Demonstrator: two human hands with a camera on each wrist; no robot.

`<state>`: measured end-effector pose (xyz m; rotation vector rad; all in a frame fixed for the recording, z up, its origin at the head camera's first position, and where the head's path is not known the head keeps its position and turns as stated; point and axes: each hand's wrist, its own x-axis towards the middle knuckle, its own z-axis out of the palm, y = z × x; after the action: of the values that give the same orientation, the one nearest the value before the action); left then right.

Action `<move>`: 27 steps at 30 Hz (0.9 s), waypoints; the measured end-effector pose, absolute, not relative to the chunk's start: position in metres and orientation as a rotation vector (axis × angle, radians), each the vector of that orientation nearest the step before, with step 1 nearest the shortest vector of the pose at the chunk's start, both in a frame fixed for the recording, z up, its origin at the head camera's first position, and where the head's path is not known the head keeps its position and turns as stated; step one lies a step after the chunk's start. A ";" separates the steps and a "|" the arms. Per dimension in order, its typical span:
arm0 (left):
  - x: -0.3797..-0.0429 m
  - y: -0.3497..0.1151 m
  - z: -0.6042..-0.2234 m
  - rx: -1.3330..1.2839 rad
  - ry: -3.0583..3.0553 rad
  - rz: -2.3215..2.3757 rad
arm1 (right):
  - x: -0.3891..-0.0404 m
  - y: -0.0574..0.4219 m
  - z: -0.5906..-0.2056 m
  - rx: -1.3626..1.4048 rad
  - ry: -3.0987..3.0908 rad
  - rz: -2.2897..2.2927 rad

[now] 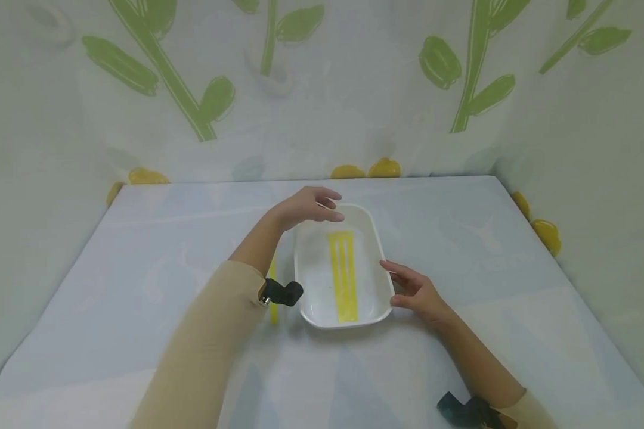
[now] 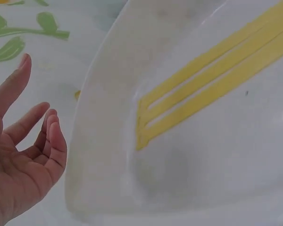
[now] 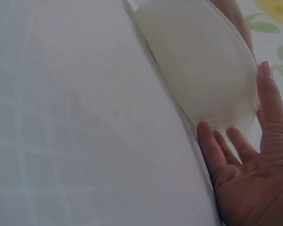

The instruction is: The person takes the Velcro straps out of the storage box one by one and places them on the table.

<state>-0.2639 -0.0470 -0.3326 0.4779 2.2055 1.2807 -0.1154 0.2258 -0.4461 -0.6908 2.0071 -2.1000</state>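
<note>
A white rectangular tray (image 1: 372, 274) with raised walls and rounded corners rests on the table. On its floor lies a flat yellow piece (image 1: 344, 277), three long bars joined at the ends. My left hand (image 1: 310, 205) hovers at the tray's far left corner, fingers loosely bent and holding nothing. In the left wrist view that hand (image 2: 26, 155) is beside the tray wall, palm showing. My right hand (image 1: 414, 293) is at the tray's right side, fingertips and thumb along the rim. In the right wrist view, its fingers (image 3: 210, 146) reach the outer wall, fairly straight.
A narrow yellow strip (image 1: 273, 313) lies on the table left of the tray, partly hidden by my left forearm. Dark wrist mounts (image 1: 281, 293) sit on both sleeves. A leaf-patterned curtain (image 1: 327, 113) stands behind the table (image 1: 488, 333).
</note>
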 end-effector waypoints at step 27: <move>-0.248 0.000 -0.403 0.457 2.532 0.981 | -0.114 0.225 -0.444 -0.687 1.966 -2.123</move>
<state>-0.2478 -0.0003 -0.4028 0.4574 2.5318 0.9808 -0.1144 0.2255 -0.4438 -0.6869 1.9662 -2.1230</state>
